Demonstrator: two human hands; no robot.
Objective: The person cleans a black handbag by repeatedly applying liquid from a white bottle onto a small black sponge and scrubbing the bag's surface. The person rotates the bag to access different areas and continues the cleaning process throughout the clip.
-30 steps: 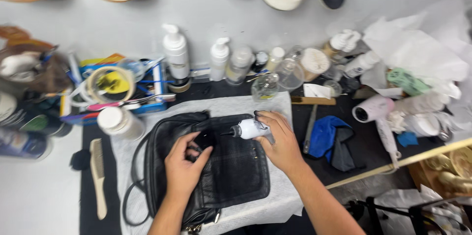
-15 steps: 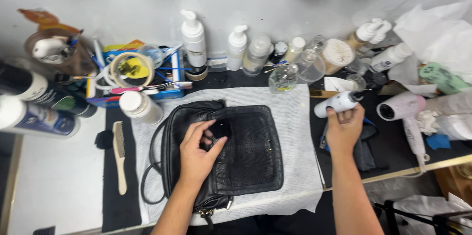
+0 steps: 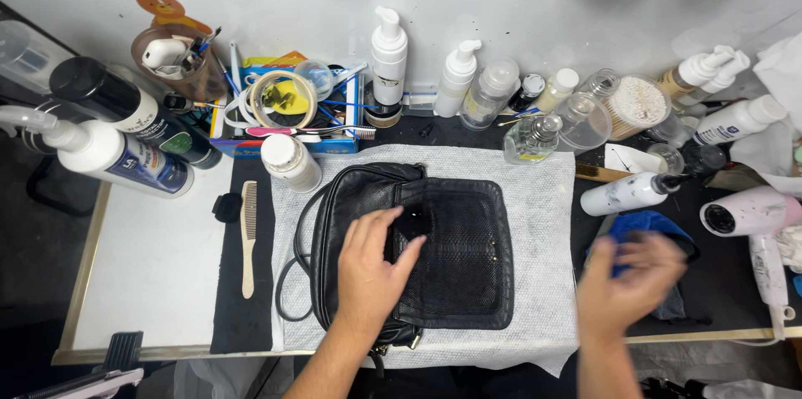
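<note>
Risk first, as I judge it: my right hand (image 3: 628, 286) is blurred, right over the blue cloth (image 3: 650, 228) and just below the small white squeeze bottle (image 3: 626, 193), which lies on its side w/ dark nozzle pointing away from the bag. A careless sweep could knock that bottle so it rolls toward the pink hair dryer (image 3: 756, 228), or leaks onto the dark mat. Cloth could also drag the thin tool beside it, too blurred to name. Other risk: black leather bag (image 3: 418, 249) sits on the white towel (image 3: 543, 223), and if I press unevenly the towel may slide on the counter (image 3: 150, 265) and bunch. Loose strap (image 3: 288, 282) loops off the bag's far-left side, near the wooden comb (image 3: 247, 236); a tug could snag it.

Hands: left hand (image 3: 372, 269) lies flat on the bag, fingers spread fairly wide, fingertips at the flap edge near the bag's middle. Pressing, not gripping. Right hand is to the right of the bag, off the towel, fingers loosely apart above the cloth; can't tell if it's touching or gripping yet, too much blur.

Bag itself: centre of towel, flap side up, mesh-look panel on its right half. Behind the bag, row of pump bottles (image 3: 388, 52) & jars along the wall.
</note>
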